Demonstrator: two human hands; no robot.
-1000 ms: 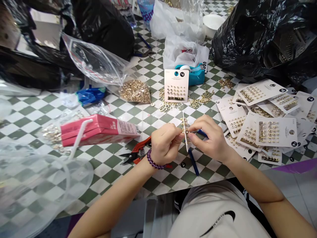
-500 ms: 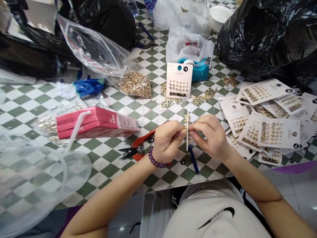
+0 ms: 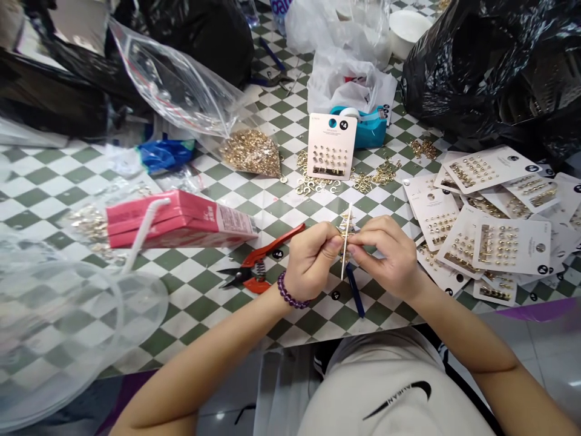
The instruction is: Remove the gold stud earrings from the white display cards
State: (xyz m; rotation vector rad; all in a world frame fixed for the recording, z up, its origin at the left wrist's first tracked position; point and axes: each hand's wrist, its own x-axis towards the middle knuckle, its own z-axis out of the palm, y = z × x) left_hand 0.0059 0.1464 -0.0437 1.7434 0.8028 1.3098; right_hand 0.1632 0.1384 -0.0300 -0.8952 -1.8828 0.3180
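- Bright, even light fills the view; its source cannot be told.
- Faint, soft shadows lie under the left hand [image 3: 311, 260] and right hand [image 3: 384, 257], below the earring card [image 3: 331, 146].
- Right of the card, glare streaks a black plastic bag [image 3: 472, 79].
- Left of the card, a clear plastic lid [image 3: 77, 327] looks hazy.
- Wide-lens distortion bends the outer edges.
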